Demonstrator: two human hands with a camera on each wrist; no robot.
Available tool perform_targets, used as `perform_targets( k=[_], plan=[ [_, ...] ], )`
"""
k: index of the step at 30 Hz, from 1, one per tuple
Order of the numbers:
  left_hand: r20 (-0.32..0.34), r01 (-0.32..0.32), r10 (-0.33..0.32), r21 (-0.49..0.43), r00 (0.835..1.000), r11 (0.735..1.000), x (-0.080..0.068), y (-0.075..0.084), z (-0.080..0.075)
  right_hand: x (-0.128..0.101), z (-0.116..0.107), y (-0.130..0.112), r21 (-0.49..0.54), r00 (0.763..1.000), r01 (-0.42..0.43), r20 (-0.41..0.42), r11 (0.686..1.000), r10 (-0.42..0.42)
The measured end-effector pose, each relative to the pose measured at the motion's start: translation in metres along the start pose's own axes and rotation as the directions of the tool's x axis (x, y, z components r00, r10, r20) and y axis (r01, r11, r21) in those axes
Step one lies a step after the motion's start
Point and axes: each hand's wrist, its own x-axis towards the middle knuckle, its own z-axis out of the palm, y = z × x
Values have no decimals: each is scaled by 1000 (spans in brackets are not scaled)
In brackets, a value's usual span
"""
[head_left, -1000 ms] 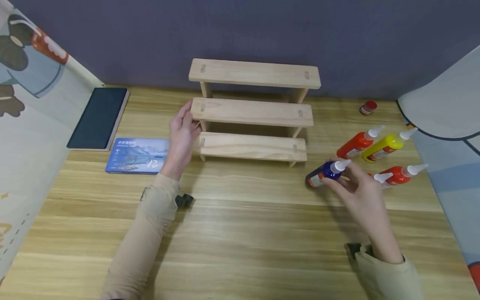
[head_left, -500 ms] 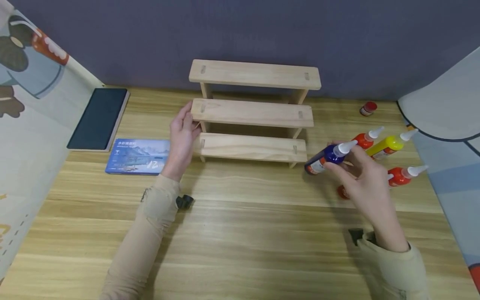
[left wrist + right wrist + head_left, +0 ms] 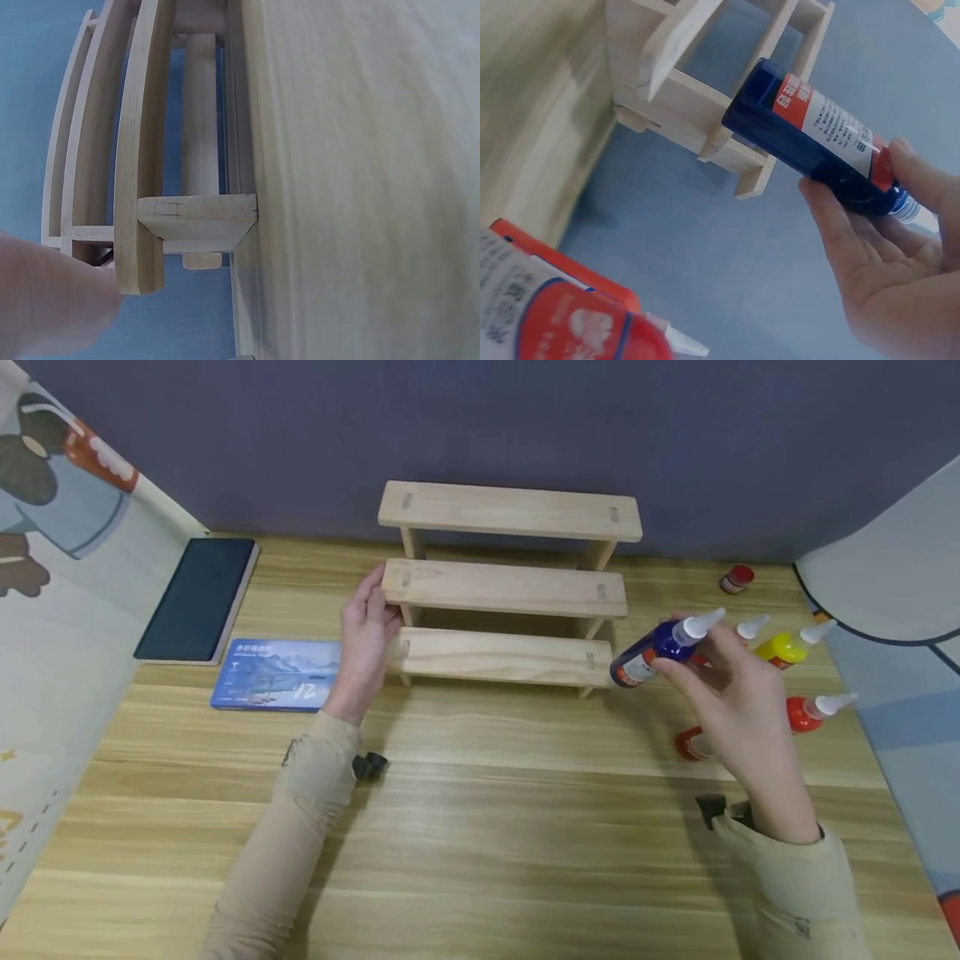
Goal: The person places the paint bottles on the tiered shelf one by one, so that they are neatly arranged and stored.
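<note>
A three-tier wooden shelf (image 3: pixel 502 587) stands against the back panel. My left hand (image 3: pixel 365 639) grips the left end of its middle board, the thumb in front and the fingers reaching behind. In the left wrist view part of that hand (image 3: pixel 56 300) shows at the lower left beside the boards. My right hand (image 3: pixel 738 710) holds a dark blue squeeze paint bottle (image 3: pixel 656 653) between thumb and fingers, to the right of the lowest board. The bottle is tilted, its white nozzle pointing up and right. In the right wrist view its base points toward the shelf (image 3: pixel 682 82).
Right of the shelf stand a yellow paint bottle (image 3: pixel 783 649) and several red ones, such as the red bottle (image 3: pixel 804 715), partly hidden by my right hand. A small red-capped jar (image 3: pixel 737 578) sits behind them. At left lie a blue paint box (image 3: pixel 273 675) and a dark notebook (image 3: pixel 198 600).
My right hand has lifted the blue paint bottle and carried it away from me, up beside the shelf's lower right end. The left hand stays on the shelf.
</note>
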Motion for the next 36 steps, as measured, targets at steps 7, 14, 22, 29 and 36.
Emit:
perform_targets(
  k=[7,14,22,29,36],
  plan=[
    [4,-2,2,19,1000,1000,0,0,-1,12,2,-7,20,998,-37,-42,999,38],
    [-4,4,-4,19,1000,1000,0,0,0,25,7,-9,67,997,-59,-51,996,63],
    [-10,9,-9,13,1000,1000,-1,0,0,37,14,-11,107,994,-66,-76,992,74],
    [-4,-3,3,11,1000,1000,-1,0,0,51,20,-12,168,994,-64,-77,984,77],
    [-1,0,0,15,1000,1000,-1,0,0,66,25,-14,186,994,-49,-92,981,67]
  ],
)
